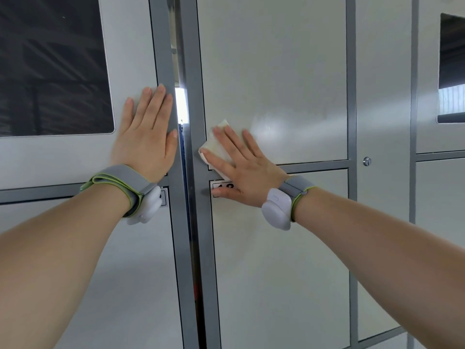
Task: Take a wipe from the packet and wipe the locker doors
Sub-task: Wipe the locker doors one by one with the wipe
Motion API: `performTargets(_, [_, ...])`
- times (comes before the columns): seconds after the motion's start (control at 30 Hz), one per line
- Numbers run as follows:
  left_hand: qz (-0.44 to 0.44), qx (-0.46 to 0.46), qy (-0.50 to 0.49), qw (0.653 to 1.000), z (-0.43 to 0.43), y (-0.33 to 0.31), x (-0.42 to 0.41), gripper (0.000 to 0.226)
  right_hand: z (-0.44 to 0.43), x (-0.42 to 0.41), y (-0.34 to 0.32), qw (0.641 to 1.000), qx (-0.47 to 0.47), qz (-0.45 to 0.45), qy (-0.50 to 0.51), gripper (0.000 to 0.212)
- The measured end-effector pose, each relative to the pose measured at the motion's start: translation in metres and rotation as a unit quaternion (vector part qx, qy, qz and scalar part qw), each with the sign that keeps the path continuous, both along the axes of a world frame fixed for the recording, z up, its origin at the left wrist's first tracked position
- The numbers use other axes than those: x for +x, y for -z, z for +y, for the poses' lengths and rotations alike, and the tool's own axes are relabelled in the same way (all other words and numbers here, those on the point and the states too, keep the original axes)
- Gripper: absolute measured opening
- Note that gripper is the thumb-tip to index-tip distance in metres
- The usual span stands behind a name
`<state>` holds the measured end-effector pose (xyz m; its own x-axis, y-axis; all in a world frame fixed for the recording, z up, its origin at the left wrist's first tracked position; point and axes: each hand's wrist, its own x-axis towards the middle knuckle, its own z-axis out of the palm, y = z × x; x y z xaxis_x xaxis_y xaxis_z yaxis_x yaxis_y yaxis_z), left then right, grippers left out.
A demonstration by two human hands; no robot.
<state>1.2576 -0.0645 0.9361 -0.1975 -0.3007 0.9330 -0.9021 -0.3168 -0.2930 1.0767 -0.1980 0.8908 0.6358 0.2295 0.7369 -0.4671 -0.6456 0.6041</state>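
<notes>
Nearest the camera, two bare forearms reached in from 7 and 5 o'clock, each with a grey strap and a white device at the wrist: the left wristband (125, 183) and the right wristband (276, 210). Beyond them, the left hand (144, 139) lay flat on the right edge of the left locker door (130, 41), fingers straight, close together and pointing to 12 o'clock; its grip was wide and held nothing. The right hand (242, 172) was also flat, fingers spread toward 11 o'clock, pressing the wipe (217, 147) against the lower left corner of the middle locker door (276, 71); its grip was wide, not curled round the cloth. The wipe showed past the fingertips at 11 o'clock of the hand, just beside the grey frame (193, 96). The thumb partly covered a number label (219, 188) on the lower door (276, 260). A shiny patch (264, 127) lay at 2 o'clock of the fingertips. A round lock (367, 161) sat at 3 o'clock of the hand, and a dark window (50, 66) filled the 10 o'clock corner.
</notes>
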Motion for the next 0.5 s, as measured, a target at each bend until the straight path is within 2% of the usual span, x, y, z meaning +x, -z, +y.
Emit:
performTargets(0.1, [-0.003, -0.001, -0.008, 1.0, -0.001, 0.001, 0.0, 0.063, -0.003, -0.007, -0.014, 1.0, 0.008, -0.001, 0.016, 0.072])
performTargets(0.2, [-0.01, -0.006, -0.017, 1.0, -0.002, 0.003, 0.0, 0.062, 0.0, -0.007, -0.032, 0.993, 0.085, -0.043, 0.062, 0.083])
performTargets(0.27, [-0.016, -0.011, -0.027, 0.999, -0.002, 0.002, 0.001, 0.062, 0.002, -0.002, -0.033, 0.99, 0.102, -0.053, 0.077, 0.083])
performTargets(0.5, [-0.016, -0.018, -0.041, 0.999, -0.003, 0.004, -0.001, 0.064, -0.007, -0.011, 0.003, 1.0, 0.017, -0.006, 0.024, 0.075])
